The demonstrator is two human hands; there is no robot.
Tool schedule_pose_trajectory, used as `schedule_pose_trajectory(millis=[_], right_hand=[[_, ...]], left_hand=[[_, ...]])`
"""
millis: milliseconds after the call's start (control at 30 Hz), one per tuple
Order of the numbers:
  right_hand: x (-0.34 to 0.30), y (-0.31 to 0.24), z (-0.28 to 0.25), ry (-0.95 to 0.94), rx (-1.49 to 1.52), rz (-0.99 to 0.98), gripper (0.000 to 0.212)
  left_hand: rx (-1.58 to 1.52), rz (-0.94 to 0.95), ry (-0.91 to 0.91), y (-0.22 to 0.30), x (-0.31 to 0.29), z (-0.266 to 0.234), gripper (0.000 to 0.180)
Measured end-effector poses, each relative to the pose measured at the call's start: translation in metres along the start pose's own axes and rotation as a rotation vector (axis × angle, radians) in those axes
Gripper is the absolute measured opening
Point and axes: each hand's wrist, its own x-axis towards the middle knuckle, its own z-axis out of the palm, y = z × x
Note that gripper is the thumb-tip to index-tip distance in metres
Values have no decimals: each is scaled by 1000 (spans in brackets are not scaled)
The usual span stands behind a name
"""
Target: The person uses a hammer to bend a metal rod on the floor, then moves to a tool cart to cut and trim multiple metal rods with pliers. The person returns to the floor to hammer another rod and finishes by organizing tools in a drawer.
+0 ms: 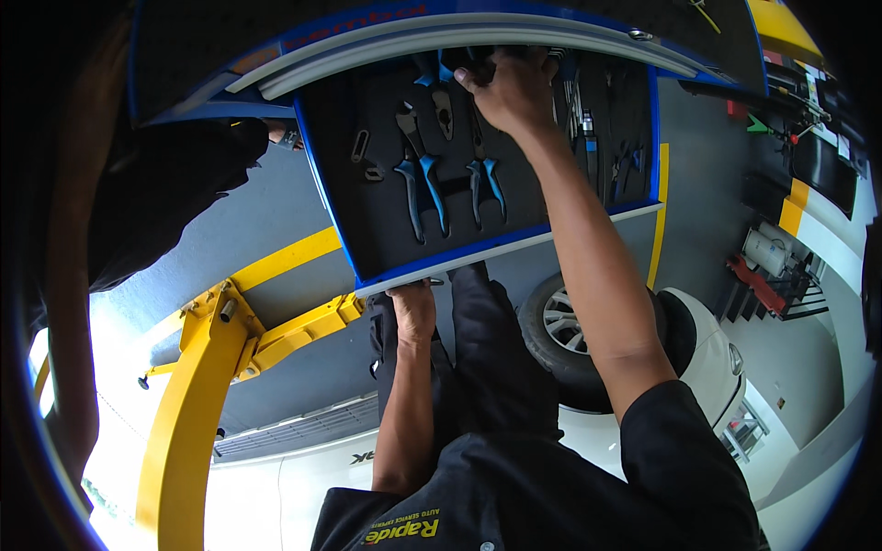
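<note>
My right hand point(516, 92) reaches into the far part of an open blue tool drawer point(318, 184). Its fingers bend down in shadow below the upper ledge, and whatever they hold, if anything, is hidden. Just left of its thumb lie pliers with blue handles point(443, 110). Nearer me, two more pliers with blue and black handles, one longer point(426, 179) and one shorter point(485, 179), rest in the black foam. At the drawer's front lip point(496, 252), my left hand point(413, 312) is closed on the edge, its fingertips partly hidden.
Right of my forearm, several slim tools point(590, 138) sit in the foam. A yellow lift post point(188, 413) stands at left, near another person's dark clothing point(175, 197). Behind my legs are a tyre point(542, 335) and a white car point(707, 344). A blue cabinet ledge point(230, 101) overhangs the drawer.
</note>
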Motion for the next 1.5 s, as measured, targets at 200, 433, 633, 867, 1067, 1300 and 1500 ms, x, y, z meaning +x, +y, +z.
schedule_pose_trajectory(millis=[200, 433, 633, 867, 1067, 1300, 1500], right_hand=[[20, 6, -15, -150, -86, -118, 34], [-37, 7, -42, -233, 187, -15, 54], [-154, -7, -36, -109, 14, -206, 47], [-163, -4, 6, -106, 298, 215, 31], [-157, -17, 9, 15, 133, 184, 29], [-179, -19, 16, 275, 343, 171, 24], [-239, 11, -12, 551, 511, -9, 23]], left_hand=[[-62, 47, -132, 2, -2, -23, 93], [214, 123, -125, 7, -2, -39, 92], [2171, 946, 206, -1, -2, -36, 83], [2432, 837, -19, -26, 2, -20, 100], [2464, 701, -51, -19, 11, -15, 112], [2460, 770, -120, -22, 15, -18, 113], [2514, 787, -120, -19, 14, -7, 85]])
